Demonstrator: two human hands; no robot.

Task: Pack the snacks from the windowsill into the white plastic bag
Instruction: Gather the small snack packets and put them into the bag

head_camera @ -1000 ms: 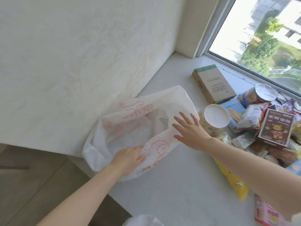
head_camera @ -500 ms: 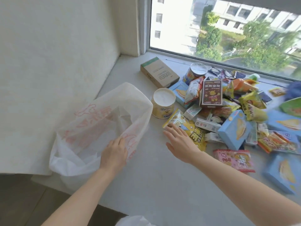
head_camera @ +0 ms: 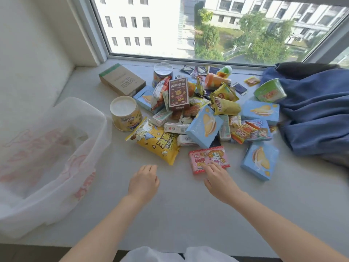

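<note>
A white plastic bag (head_camera: 47, 157) with pink print lies open on the left of the windowsill (head_camera: 179, 214). A heap of snacks fills the middle: a yellow popcorn bag (head_camera: 156, 143), a pink packet (head_camera: 208, 157), blue boxes (head_camera: 204, 126), a round tub (head_camera: 125, 113), a brown carton (head_camera: 121, 79). My left hand (head_camera: 143, 183) hovers over the sill below the yellow bag, fingers loosely bent, holding nothing. My right hand (head_camera: 219, 178) reaches onto the pink packet, its fingertips touching the packet's near edge.
Dark blue cloth (head_camera: 313, 114) is bunched at the right end of the sill. The window pane (head_camera: 207, 29) runs along the back, and a white wall (head_camera: 28, 53) closes the left side. Bare sill lies in front of the heap.
My left hand has let go of the bag and moved right over the sill. My right hand moved right from the yellow bag to the pink packet. The view swung right.
</note>
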